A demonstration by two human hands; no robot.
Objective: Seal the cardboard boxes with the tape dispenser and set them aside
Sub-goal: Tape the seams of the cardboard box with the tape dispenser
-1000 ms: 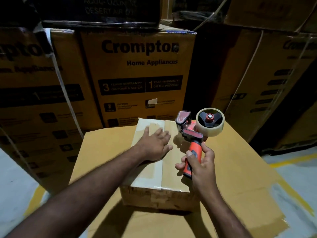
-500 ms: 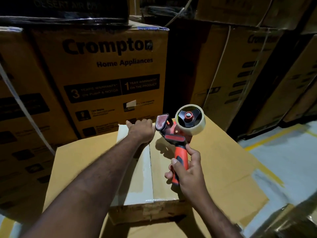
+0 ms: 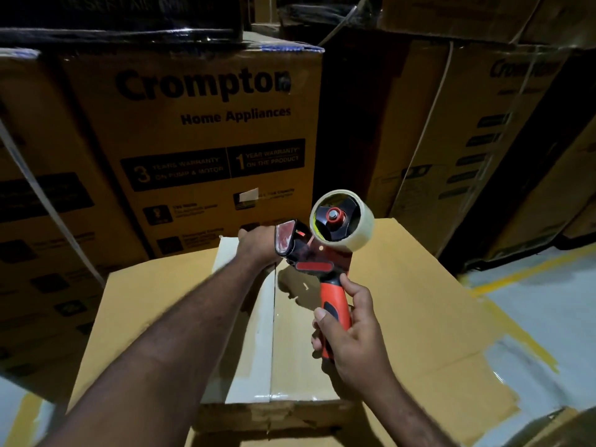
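A small cardboard box [image 3: 290,356] with a white left flap and a brown right flap lies on a larger flat brown box [image 3: 419,311]. My left hand [image 3: 258,245] reaches over the small box's far edge, its fingers curled down over that edge. My right hand [image 3: 351,337] grips the orange handle of the tape dispenser [image 3: 325,250], which carries a roll of clear tape [image 3: 343,219]. The dispenser is held up above the box's right flap, its head just right of my left hand.
Tall printed appliance cartons [image 3: 206,146] stand stacked close behind and to the right [image 3: 477,150], with strapping bands on them. Grey floor with yellow lines [image 3: 529,272] shows at the right. A corner of another box [image 3: 574,427] is at the bottom right.
My left hand slid from the top of the small box to its far edge and curled over it. The dispenser rose a little and stays in my right hand. The view shifted right.
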